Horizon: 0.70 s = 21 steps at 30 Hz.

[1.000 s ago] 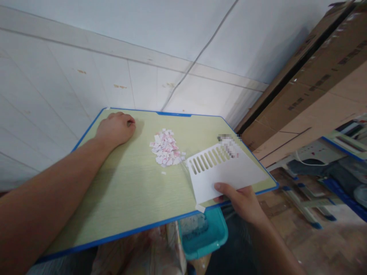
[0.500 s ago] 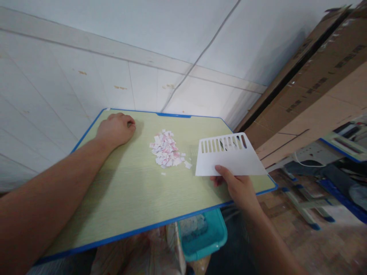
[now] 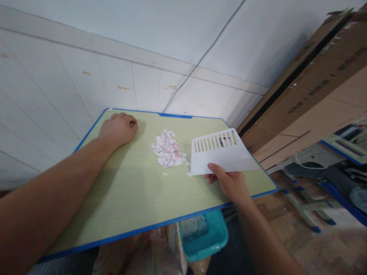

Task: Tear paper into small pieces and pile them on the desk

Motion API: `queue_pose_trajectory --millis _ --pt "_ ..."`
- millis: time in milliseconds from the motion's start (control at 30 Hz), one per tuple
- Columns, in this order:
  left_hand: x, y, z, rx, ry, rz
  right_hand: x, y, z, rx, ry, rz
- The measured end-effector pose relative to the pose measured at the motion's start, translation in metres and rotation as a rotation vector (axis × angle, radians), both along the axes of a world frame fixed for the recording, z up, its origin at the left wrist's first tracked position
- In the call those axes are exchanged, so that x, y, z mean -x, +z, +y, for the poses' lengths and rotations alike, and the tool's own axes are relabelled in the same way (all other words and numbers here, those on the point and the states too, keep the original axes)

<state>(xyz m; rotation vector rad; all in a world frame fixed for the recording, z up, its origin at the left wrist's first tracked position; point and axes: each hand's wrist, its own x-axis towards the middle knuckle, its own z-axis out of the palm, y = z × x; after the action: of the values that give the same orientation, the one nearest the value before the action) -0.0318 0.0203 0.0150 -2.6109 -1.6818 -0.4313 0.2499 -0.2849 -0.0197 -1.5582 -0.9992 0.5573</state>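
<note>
Between paper scraps [image 3: 168,151] and cardboard [image 3: 301,91], the right grip [image 3: 233,184] pinches a slotted sheet [image 3: 225,159]; I cannot read the left grip [image 3: 119,129].

head view | worn on head | faces forward, down | table [image 3: 123,202] near, wall [image 3: 160,30] beyond

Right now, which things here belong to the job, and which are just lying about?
Apparently in use:
White slotted sheet, held in the right hand
Paper scraps, heaped on the desk

Apparently just around:
Cardboard packaging, beyond the desk's right side
Grey cable, against the wall
Teal bin, below the desk's near edge; possibly involved
</note>
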Motion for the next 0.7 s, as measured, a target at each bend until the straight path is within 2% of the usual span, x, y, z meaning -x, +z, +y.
queue_pose_trajectory --millis 400,700 --pt "-0.003 -0.004 0.005 -0.009 0.016 0.002 0.011 0.018 -0.020 0.036 0.094 0.073" --pt "-0.004 -0.002 0.003 -0.011 0.027 -0.004 0.016 0.015 -0.030 0.004 0.081 0.006"
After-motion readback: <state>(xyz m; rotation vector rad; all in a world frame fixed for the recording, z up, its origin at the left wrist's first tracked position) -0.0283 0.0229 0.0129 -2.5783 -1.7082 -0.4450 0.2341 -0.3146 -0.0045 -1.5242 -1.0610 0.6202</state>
